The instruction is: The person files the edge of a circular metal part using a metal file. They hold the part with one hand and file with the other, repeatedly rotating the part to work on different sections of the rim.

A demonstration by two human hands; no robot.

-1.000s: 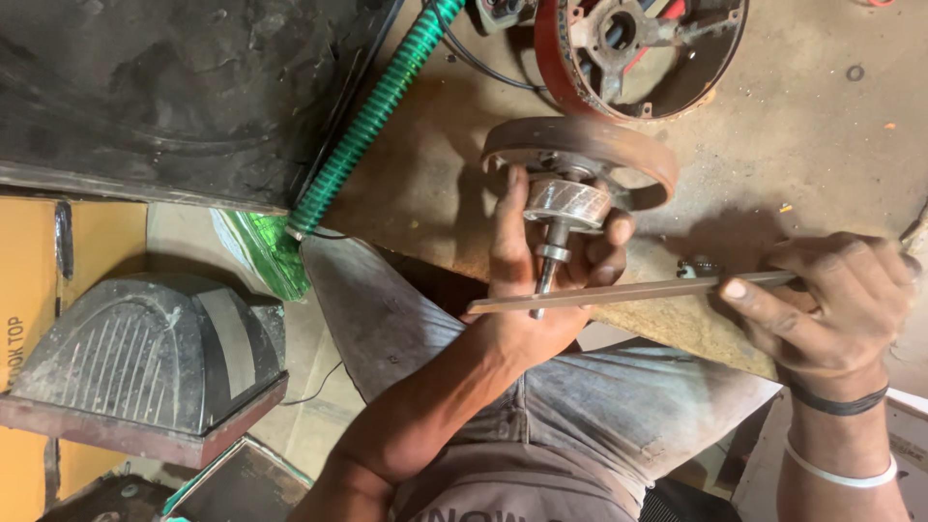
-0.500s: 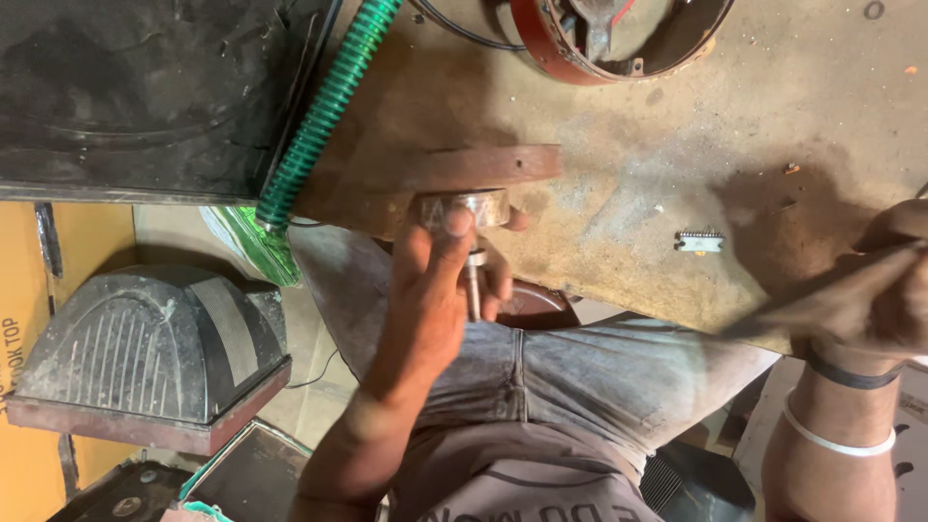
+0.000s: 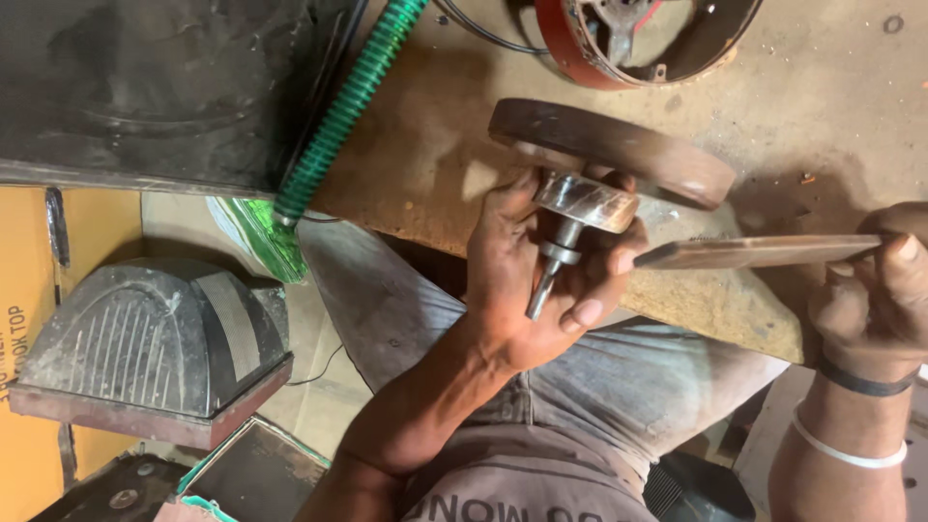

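Compared with half a second before, the left hand [image 3: 541, 280] has lifted the dark round metal rotor disc with its silver hub and steel shaft [image 3: 599, 164] higher and tilted it, so the disc edge now faces the camera. Its fingers are closed around the hub, and the shaft points down across the palm. On the other side, the right hand [image 3: 880, 290] has brought the long flat rusty metal file [image 3: 764, 251] back close; it grips one end, while the tip stays just beside the hub. Behind lies a red round motor housing [image 3: 619, 48] on the worn brown surface [image 3: 435, 145]. From this, the filing seems to be resuming
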